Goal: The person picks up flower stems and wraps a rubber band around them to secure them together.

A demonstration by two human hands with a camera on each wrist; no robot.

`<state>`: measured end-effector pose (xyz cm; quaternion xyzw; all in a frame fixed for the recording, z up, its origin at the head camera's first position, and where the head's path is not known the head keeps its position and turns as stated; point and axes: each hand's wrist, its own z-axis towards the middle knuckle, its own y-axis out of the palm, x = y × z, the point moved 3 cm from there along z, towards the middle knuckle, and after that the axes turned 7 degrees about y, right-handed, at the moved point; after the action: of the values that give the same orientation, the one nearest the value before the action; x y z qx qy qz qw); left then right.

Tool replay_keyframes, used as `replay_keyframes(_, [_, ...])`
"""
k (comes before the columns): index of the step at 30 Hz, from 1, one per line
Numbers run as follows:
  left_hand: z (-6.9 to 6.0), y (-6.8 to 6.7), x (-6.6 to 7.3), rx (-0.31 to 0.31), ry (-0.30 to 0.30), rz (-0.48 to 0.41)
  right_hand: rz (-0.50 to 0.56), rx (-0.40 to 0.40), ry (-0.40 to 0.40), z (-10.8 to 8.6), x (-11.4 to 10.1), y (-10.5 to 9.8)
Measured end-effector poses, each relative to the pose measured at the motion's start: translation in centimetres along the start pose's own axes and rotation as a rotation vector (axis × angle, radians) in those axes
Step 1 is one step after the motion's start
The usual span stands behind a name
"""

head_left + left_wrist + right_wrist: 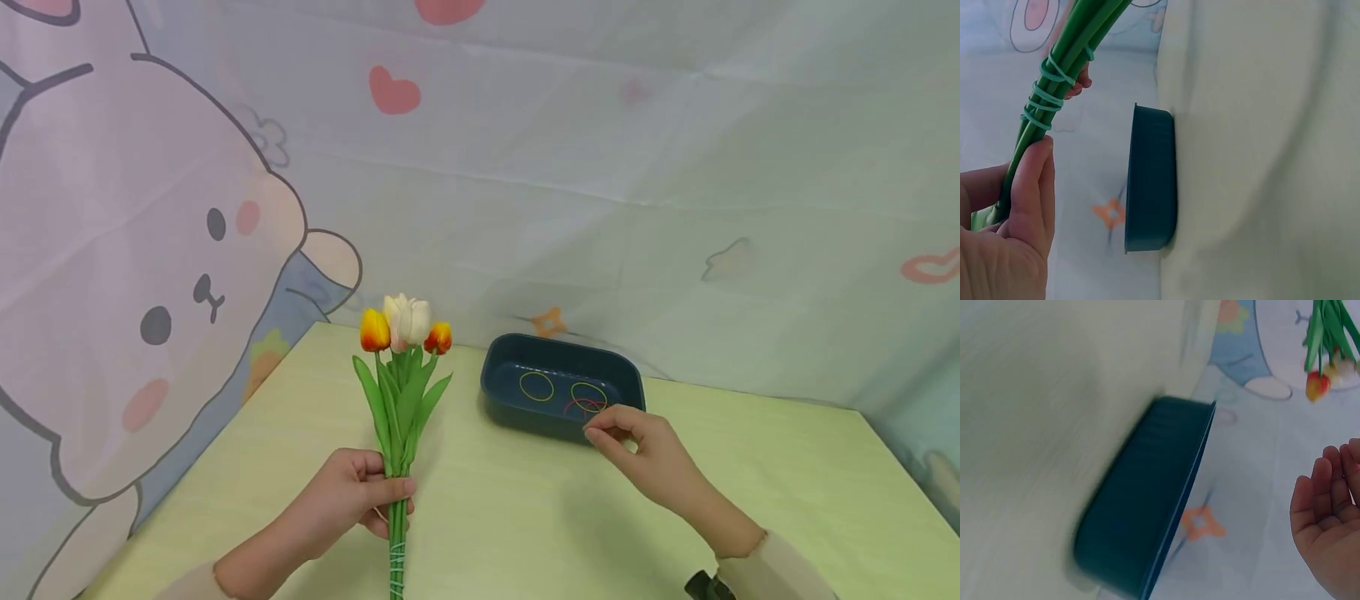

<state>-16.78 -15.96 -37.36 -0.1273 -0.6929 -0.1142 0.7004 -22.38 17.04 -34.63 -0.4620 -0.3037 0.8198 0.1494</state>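
Observation:
My left hand (348, 504) grips a bunch of tulips by the green stems (1072, 62); the blooms (407, 321), white and orange-yellow, point up and away. A teal elastic band (1046, 94) is wound several times around the lower stems. My right hand (648, 458) hovers at the near right edge of a dark blue tub (517, 418), thumb and index finger close together. Nothing shows between the fingertips. Inside the tub lie yellow rubber bands (537, 386) and red ones (573, 406), partly hidden behind the hand. From the right wrist view, its fingers (1319, 494) look loosely bent.
The tub stands on a pale yellow-green table (495, 517), near its back edge. Behind the table hangs a printed cloth (525, 183) with a large cartoon animal at left. A dark strap (708, 586) circles the right wrist.

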Motion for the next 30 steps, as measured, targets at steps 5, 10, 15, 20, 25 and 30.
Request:
replay_keyframes(5, [0.0,0.0,-1.9,-0.032,-0.040,0.030,-0.010,0.030,0.155,0.5,2.4,-0.6])
replay_keyframes(10, [0.0,0.0,-3.8,-0.045,-0.076,0.061,-0.014,0.065,0.215,1.1,4.4,-0.6])
replay_keyframes(15, [0.0,0.0,-5.5,-0.061,-0.094,0.090,-0.032,0.083,0.223,1.7,5.9,-0.2])
replay_keyframes(20, [0.2,0.1,-6.5,-0.071,-0.110,0.081,-0.044,0.082,0.222,2.0,6.9,0.2])
replay_keyframes(25, [0.4,0.1,-7.2,-0.068,-0.125,0.085,-0.090,0.060,0.239,2.3,7.7,0.7])
replay_keyframes(30, [0.4,-0.1,-7.6,-0.081,-0.147,0.094,-0.149,0.040,0.219,2.5,8.5,1.2])
